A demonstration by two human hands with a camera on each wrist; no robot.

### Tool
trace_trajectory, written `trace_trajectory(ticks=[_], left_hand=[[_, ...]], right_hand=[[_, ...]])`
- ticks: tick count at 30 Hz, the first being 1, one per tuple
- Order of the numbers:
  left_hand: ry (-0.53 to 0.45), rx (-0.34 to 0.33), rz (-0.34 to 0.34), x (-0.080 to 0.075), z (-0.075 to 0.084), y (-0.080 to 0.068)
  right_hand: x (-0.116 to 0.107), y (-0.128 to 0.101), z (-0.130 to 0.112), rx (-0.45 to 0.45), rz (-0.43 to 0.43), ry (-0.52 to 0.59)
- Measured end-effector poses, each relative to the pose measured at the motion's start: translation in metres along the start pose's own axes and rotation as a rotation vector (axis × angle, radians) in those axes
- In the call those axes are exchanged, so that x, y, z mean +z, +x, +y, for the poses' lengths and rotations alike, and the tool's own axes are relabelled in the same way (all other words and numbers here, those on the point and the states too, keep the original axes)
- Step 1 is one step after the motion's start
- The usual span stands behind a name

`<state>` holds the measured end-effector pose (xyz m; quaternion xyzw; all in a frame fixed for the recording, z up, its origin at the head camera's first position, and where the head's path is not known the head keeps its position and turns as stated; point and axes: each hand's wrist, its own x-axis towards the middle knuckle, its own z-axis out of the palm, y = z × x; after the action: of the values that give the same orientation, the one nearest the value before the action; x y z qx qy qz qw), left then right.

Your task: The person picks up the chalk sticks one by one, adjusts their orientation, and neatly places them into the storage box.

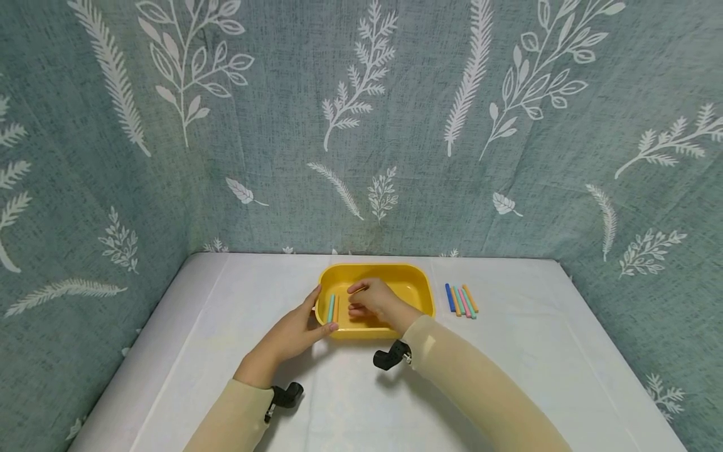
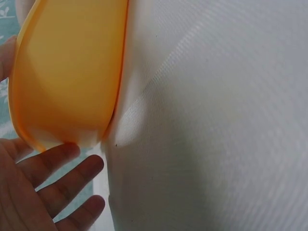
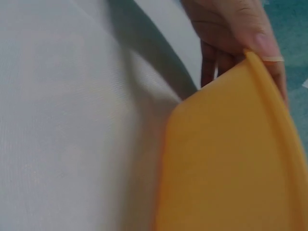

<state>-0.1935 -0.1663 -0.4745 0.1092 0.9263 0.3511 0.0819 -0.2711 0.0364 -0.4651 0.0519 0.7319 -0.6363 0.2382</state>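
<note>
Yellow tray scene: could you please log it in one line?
left hand steadies yellow tray | right hand inside tray | sticks beside

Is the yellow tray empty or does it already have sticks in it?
Not empty. The yellow tray holds a teal stick and an orange stick near its left wall; the right hand hides part of the floor.
</note>
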Motion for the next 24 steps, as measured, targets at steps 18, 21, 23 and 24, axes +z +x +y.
trace_trajectory(ticks=[18, 21, 23, 24], left_hand=[[-0.012, -0.008, -0.007, -0.001, 0.001, 0.0], [-0.012, -0.012, -0.007, 0.0, 0.001, 0.001], [-0.013, -0.011, -0.007, 0.0, 0.001, 0.001], [-0.014, -0.011, -0.006, 0.0, 0.001, 0.001]], right_hand=[[-0.025, -0.029, -0.02, -0.047, -0.044, 0.012], [-0.03, -0.034, -0.023, -0.056, -0.052, 0.013], [-0.035, -0.038, -0.024, -0.066, -0.057, 0.012], [-0.037, -0.039, -0.025, -0.071, -0.059, 0.011]])
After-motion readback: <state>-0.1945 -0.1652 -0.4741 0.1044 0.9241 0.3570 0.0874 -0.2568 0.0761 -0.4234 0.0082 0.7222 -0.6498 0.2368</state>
